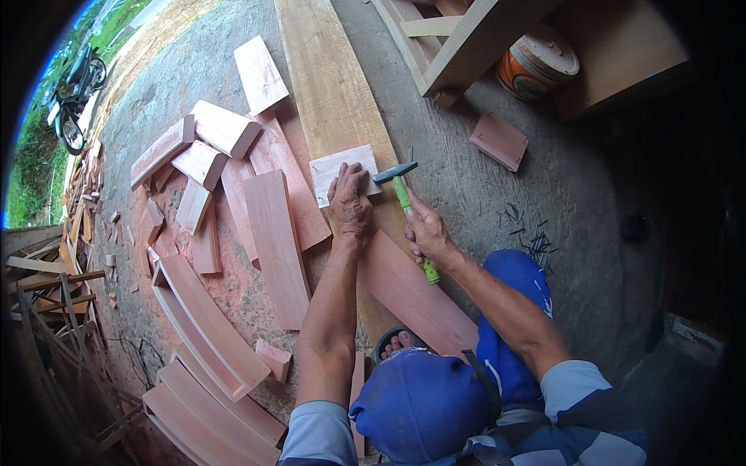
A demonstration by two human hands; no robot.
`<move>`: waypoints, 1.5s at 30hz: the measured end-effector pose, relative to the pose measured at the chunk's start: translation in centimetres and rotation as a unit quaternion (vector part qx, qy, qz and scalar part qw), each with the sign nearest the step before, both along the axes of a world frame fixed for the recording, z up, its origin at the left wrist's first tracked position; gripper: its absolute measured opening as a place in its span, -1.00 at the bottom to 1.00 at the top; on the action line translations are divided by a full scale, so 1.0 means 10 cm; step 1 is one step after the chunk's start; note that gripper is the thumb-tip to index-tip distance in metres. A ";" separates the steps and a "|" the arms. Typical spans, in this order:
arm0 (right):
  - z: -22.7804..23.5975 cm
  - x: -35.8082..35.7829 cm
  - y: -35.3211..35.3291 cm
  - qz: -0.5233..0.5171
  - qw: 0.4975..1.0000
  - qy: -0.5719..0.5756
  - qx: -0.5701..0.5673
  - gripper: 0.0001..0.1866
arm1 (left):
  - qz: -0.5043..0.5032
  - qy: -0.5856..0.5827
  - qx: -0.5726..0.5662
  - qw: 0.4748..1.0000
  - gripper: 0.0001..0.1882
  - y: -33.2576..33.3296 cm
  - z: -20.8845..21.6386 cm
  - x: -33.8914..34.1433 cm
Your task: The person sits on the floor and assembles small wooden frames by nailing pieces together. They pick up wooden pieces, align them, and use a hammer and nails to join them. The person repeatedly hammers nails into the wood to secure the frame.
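Observation:
A small pale wooden block (pixel 324 172) lies across a long wooden plank (pixel 330 85) in front of me. My left hand (pixel 351 206) rests on the block with bent fingers, holding it down against the plank. My right hand (pixel 429 233) is wrapped round the green handle of a hammer (pixel 401 190). The dark hammer head is level with the block's right edge; whether they touch, I cannot tell. Below the block, a reddish board (pixel 416 287) slants toward my blue-clad leg (pixel 517 283).
Loose nails (pixel 538 245) lie scattered on the concrete at right, beyond them a small wooden block (pixel 500 141). A paint bucket (pixel 538 62) stands by a wooden frame (pixel 466 46). Cut boards (pixel 276 248) and box-like wooden pieces (pixel 206 326) cover the left side. A motorbike (pixel 76 97) is parked far left.

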State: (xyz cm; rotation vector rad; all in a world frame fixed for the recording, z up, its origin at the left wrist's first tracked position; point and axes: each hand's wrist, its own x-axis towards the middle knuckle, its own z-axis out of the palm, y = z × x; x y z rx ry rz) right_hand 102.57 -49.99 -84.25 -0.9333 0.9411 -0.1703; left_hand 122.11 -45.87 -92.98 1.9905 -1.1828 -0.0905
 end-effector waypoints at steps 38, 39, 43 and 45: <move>-0.65 -2.33 -1.26 0.108 0.760 0.446 -0.460 -0.75 | 0.000 -0.024 0.036 0.999 -0.80 -0.41 0.16 0.30; -0.51 -2.18 -1.29 0.157 0.744 0.457 -0.461 -0.76 | 0.015 -0.010 0.023 1.000 -0.79 -0.40 0.13 0.27; -0.31 -1.74 -1.27 0.256 0.655 0.460 -0.542 -0.79 | 0.050 0.032 0.015 0.998 -0.78 -0.39 0.13 0.26; -0.31 -1.60 -1.33 0.217 0.664 0.408 -0.588 -0.80 | 0.045 0.033 0.008 0.998 -0.77 -0.41 0.14 0.24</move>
